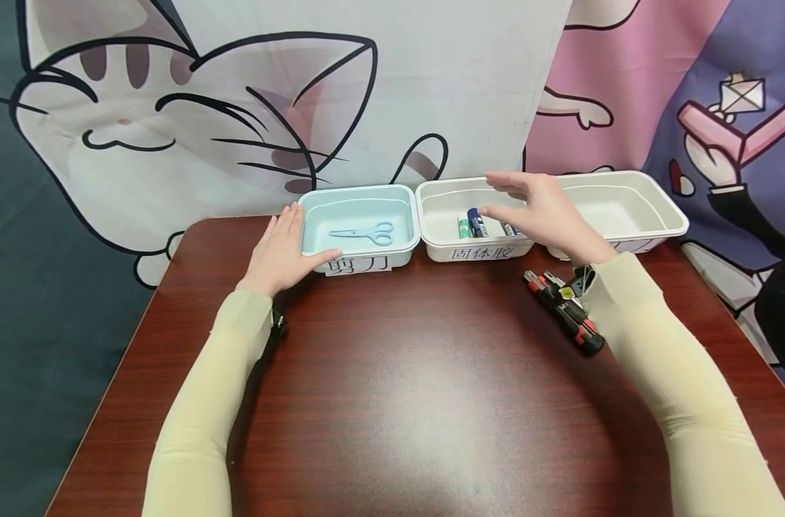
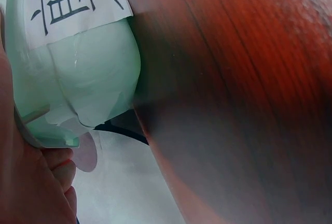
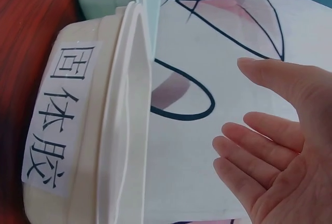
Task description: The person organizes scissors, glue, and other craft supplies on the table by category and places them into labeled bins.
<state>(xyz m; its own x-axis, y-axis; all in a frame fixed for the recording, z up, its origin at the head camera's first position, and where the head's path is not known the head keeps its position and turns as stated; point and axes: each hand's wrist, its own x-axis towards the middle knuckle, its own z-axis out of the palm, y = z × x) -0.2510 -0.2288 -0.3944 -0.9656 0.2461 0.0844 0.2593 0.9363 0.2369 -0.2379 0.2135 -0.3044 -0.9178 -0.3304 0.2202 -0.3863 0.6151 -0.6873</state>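
My left hand (image 1: 280, 251) rests against the left side of a light blue bin (image 1: 311, 248), fingers straight and thumb along its front rim. A pair of blue scissors (image 1: 369, 233) lies inside that bin. Over the right part of the middle cream bin (image 1: 440, 248) hovers my right hand (image 1: 547, 215), thumb and fingers spread apart with nothing between them. Several glue sticks (image 1: 477, 223) lie in the middle bin, some partly hidden by this hand. The right wrist view shows the palm apart from the bin's rim (image 3: 122, 115).
Another cream bin (image 1: 625, 205) stands at the back right, partly behind my right hand. Beneath my right wrist, several black and red utility knives (image 1: 567, 312) lie on the brown table (image 1: 392, 388). A printed cat curtain (image 1: 237, 108) hangs behind the bins.
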